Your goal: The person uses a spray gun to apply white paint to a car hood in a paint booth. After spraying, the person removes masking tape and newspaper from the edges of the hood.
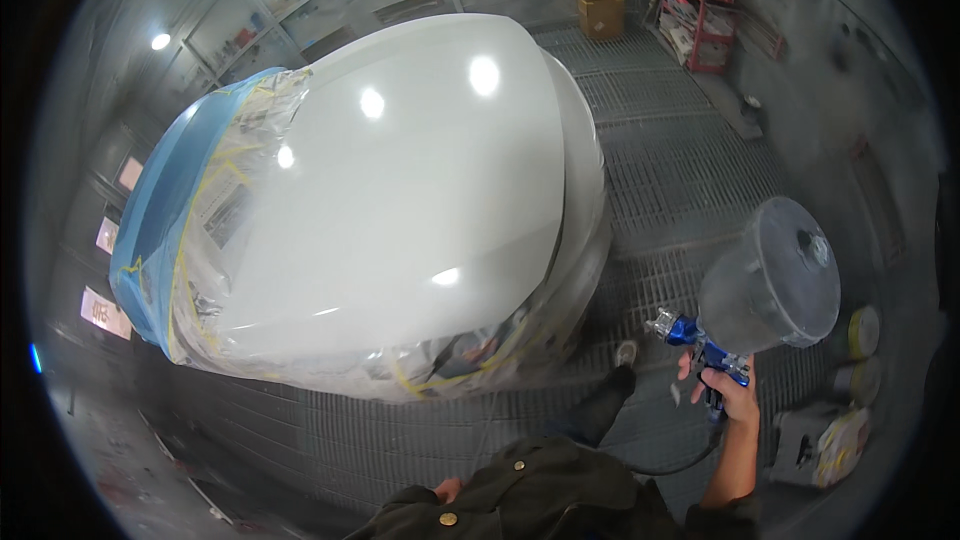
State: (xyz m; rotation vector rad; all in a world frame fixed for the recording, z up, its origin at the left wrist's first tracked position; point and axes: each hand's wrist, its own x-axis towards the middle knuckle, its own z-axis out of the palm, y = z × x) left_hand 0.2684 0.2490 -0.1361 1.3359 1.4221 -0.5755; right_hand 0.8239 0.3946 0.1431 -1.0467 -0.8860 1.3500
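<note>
Our right hand (738,400) grips a blue-and-silver metal spray gun (683,329) with translucent round plastic cup (742,285), near right, apart from the glossy white curved car hood (420,180), left. We judge coverage nearly complete; further coats: cannot tell. Left hand (449,489) mostly hidden; grip undetermined.

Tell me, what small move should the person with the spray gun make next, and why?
I'd probably move the right hand a little left, bringing the blue spray gun nearer the white panel. The hand grips the gun, and its nozzle faces the panel's side, but the gun is held off to the panel's right, with grated floor showing between.
</note>
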